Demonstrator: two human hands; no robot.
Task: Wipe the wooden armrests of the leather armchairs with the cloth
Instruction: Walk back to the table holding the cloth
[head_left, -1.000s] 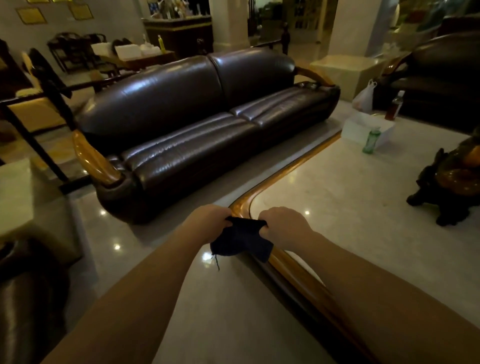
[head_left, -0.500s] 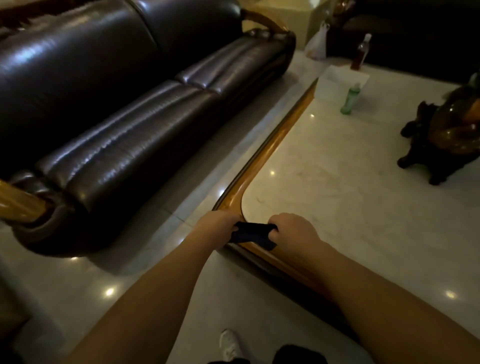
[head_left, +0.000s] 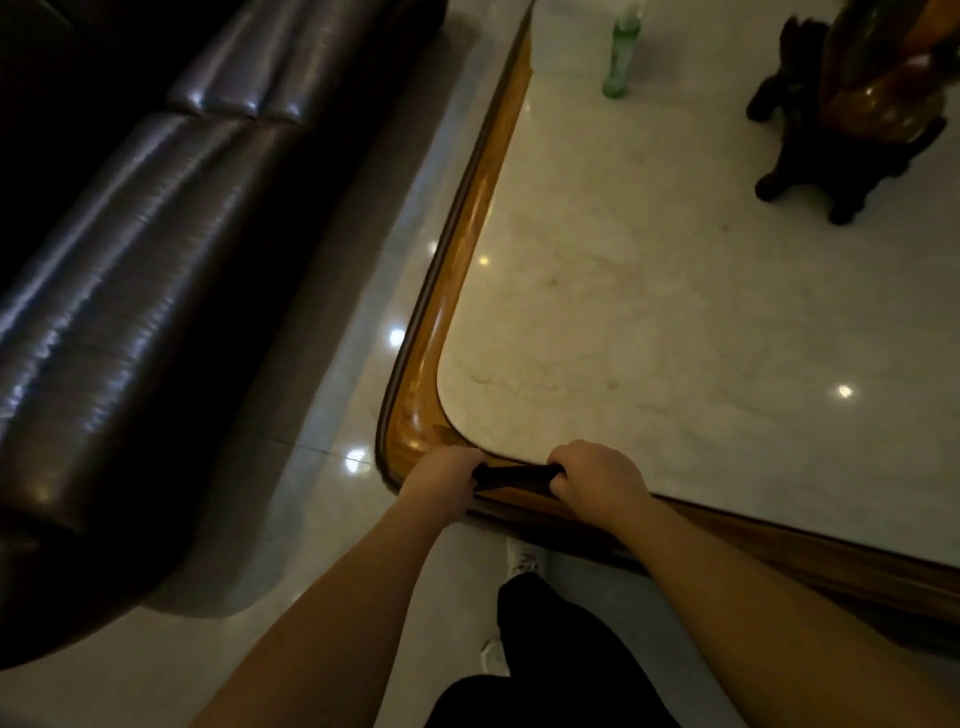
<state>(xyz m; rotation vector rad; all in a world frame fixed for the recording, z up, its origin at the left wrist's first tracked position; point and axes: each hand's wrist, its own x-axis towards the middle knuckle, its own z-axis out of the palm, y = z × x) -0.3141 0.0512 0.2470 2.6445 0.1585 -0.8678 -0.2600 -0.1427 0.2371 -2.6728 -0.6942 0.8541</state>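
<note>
Item: cloth (head_left: 516, 476), dark, at 6 o'clock over the surface (head_left: 675, 312) rim. I judge it soft, light, limp; best taken bunched at both ends. Left hand (head_left: 445, 475) and right hand (head_left: 597, 475): each grip closed on one end. Sofa (head_left: 130, 260) at 9 o'clock; no armrest in view.

In front of you is a marble-topped table (head_left: 675, 312) with a curved wooden rim. A green bottle (head_left: 619, 57) and a dark carved figure (head_left: 852, 114) stand on it.
</note>
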